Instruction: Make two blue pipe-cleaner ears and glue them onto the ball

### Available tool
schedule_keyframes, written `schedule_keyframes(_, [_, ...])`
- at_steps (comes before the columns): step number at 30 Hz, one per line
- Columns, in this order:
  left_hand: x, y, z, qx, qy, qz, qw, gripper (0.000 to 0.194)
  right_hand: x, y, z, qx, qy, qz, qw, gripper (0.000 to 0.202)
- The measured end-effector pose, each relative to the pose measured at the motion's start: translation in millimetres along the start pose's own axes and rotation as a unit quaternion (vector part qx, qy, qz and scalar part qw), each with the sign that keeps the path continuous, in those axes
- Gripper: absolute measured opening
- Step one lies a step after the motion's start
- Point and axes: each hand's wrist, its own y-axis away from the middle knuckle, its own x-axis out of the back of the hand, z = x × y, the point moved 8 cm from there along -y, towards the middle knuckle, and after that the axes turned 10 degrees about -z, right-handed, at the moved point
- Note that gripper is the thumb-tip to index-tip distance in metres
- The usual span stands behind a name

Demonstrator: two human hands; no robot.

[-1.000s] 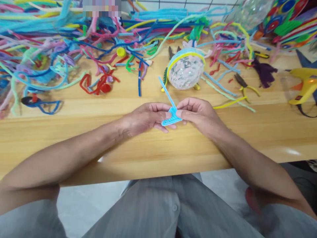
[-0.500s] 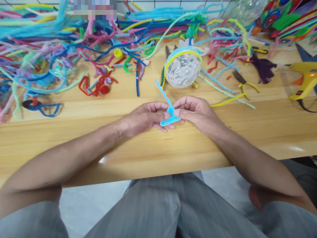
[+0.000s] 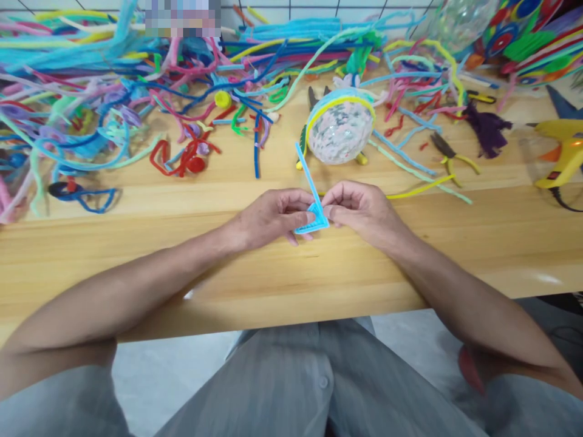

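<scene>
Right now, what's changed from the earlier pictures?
The blue strip stands steeper, and the right thumb has shifted off the face of the blue piece to its right edge. The left hand still holds the piece. The round ornament, yellow-handled pliers and glue gun stayed put.

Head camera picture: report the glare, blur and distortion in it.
Head view: bright, fairly even light; a small glare patch near the right end of the wooden table; the wide lens seems to stretch the forearms toward the lower corners; the gray shirt looks soft and smeared; a pixelated block hides a patch at the top edge; the light-blue piece is small, its fine detail hard to read.
</scene>
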Motion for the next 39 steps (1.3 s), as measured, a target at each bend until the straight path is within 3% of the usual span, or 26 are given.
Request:
schedule_keyframes(5, [-3.4, 3, 5, -0.026, -0.057, 0.032, 0.997, 0.039, -3, 1, 1, 0.013, 0.008, 0.019, 1.000, 0.028])
schedule_keyframes(11, [-4.0, 5, 12, -0.058, -0.118, 0.048, 0.990, 0.030, -1, 1, 2, 0.021, 0.025, 0.046, 0.998, 0.022])
schedule_keyframes(16, [4.2, 12, 28, -0.108, -0.257, 0.122, 0.953, 0.020, 2, 1, -3, 0.028, -0.007, 0.047, 0.998, 0.025])
schedule_keyframes(20, [8.6, 18, 36, -0.129, -0.290, 0.172, 0.933, 0.028, 3, 4, -10, 0.052, -0.007, 0.048, 0.997, 0.027])
schedule_keyframes(26, [-4.5, 13, 36, -0.100, -0.237, 0.101, 0.961, 0.021, -3, 9, -14, 0.078, 0.019, 0.040, 0.996, 0.027])
schedule_keyframes(30, [-6.5, 11, 34, -0.094, -0.218, 0.087, 0.967, 0.018, -4, 11, -16, 0.086, 0.030, 0.042, 0.995, 0.023])
schedule_keyframes(34, [-4.1, 8, 27, -0.089, -0.154, 0.075, 0.981, 0.025, -2, 15, -20, 0.104, 0.031, 0.051, 0.993, 0.017])
schedule_keyframes(39, [-3.3, 2, 17, -0.067, -0.052, 0.057, 0.995, 0.034, 2, 19, -21, 0.118, 0.037, 0.074, 0.990, 0.025])
